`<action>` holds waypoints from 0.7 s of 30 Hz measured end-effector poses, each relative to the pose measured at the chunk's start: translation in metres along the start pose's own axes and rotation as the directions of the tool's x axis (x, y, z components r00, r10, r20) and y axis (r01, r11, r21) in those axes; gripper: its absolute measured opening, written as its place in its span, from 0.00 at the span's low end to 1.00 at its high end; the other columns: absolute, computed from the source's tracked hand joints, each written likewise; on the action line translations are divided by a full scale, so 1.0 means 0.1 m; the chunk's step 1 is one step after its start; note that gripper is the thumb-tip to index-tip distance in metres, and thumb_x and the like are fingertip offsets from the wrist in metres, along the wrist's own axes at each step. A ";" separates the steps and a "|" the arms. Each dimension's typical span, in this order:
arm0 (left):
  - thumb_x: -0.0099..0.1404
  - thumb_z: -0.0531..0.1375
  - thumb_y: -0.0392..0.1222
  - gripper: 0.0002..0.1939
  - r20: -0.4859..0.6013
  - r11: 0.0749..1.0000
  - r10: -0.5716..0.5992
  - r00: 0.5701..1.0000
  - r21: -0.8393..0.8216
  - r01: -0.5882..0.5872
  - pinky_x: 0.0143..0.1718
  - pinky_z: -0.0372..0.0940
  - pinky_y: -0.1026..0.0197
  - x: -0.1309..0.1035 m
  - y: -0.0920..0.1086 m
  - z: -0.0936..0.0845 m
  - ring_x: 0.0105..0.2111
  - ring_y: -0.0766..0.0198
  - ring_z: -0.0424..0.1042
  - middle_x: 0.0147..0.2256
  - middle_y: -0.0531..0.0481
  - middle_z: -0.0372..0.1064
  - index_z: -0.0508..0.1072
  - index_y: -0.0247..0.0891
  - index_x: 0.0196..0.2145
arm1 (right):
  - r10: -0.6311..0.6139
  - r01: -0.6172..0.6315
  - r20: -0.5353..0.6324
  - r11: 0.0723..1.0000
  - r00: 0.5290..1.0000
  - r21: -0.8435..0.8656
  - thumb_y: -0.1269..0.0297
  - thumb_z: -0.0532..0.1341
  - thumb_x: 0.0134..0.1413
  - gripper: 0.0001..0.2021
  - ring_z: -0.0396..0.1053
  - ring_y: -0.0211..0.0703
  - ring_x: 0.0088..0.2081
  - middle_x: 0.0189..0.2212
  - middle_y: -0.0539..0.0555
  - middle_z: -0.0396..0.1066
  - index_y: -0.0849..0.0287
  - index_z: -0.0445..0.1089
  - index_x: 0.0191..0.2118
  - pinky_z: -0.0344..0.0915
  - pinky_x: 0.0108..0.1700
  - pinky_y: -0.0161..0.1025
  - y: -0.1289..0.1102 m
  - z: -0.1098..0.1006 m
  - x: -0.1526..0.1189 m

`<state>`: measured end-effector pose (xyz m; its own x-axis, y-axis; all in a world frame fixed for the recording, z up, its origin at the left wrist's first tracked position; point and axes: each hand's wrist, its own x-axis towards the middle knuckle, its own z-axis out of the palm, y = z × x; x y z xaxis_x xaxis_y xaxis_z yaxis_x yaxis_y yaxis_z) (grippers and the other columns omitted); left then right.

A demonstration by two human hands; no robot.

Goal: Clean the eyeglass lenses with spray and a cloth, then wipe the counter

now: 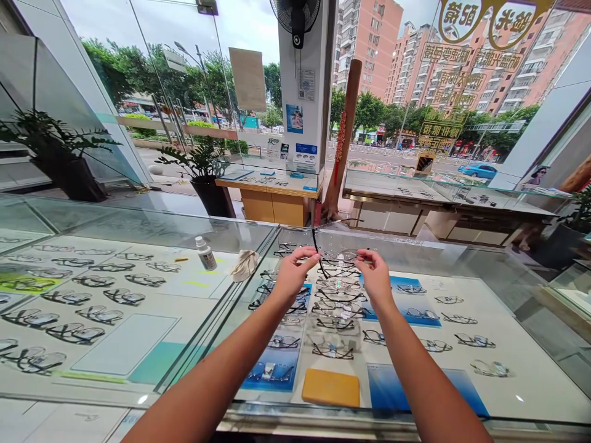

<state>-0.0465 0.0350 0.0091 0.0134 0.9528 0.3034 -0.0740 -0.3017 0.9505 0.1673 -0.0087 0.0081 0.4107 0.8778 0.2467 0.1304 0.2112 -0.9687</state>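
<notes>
Both of my hands are raised over a glass display counter (521, 381), holding one pair of eyeglasses (316, 241) between them. My left hand (295, 272) pinches the glasses on the left side, where a dark temple arm sticks up and down past the fingertips. On the other side, the fingers of my right hand (373, 272) are closed on the thin frame. The lenses are hard to make out against the rows of spectacles (339, 296) lying behind and below. Nearer to me is a mustard-yellow rectangular case or folded cloth (330, 387).
To the left are a small white bottle (205, 255), a crumpled pale cloth (245, 266) and a short yellow-brown stick (181, 259). More spectacles (69, 297) fill the left case. Beyond stand a potted plant (212, 195), a wooden cabinet (272, 204) and a wall fan (298, 18).
</notes>
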 end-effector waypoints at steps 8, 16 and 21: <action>0.61 0.68 0.52 0.11 0.056 0.954 0.159 0.986 0.248 -0.168 0.55 0.62 0.48 -0.07 0.09 -0.01 0.53 0.49 0.73 0.51 0.44 0.76 0.83 0.43 0.33 | -0.491 0.526 0.189 0.783 0.850 -0.331 0.57 0.64 0.63 0.18 0.64 0.59 0.58 0.54 0.59 0.70 0.52 0.76 0.56 0.63 0.62 0.55 -0.16 0.07 -0.22; 0.59 0.71 0.51 0.10 0.316 0.992 0.078 0.945 0.070 -0.105 0.66 0.59 0.43 -0.13 0.20 0.03 0.61 0.44 0.71 0.57 0.40 0.75 0.84 0.43 0.31 | -0.480 0.613 0.443 0.755 0.757 -0.230 0.58 0.64 0.66 0.15 0.67 0.60 0.59 0.58 0.59 0.72 0.52 0.77 0.55 0.61 0.64 0.58 -0.09 0.19 -0.30; 0.60 0.72 0.52 0.12 0.388 1.000 0.001 0.922 0.011 -0.006 0.64 0.61 0.42 -0.14 0.21 0.03 0.61 0.42 0.72 0.63 0.39 0.72 0.84 0.41 0.32 | -0.495 0.598 0.427 0.788 0.757 -0.147 0.55 0.63 0.69 0.13 0.69 0.59 0.58 0.52 0.60 0.76 0.53 0.79 0.52 0.65 0.61 0.55 -0.06 0.18 -0.28</action>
<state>-0.0451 0.0150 0.0245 0.3990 0.8642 0.3065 -0.0633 -0.3075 0.9494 0.1384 -0.0265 0.0063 -0.1387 0.7436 0.6541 0.4808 0.6279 -0.6120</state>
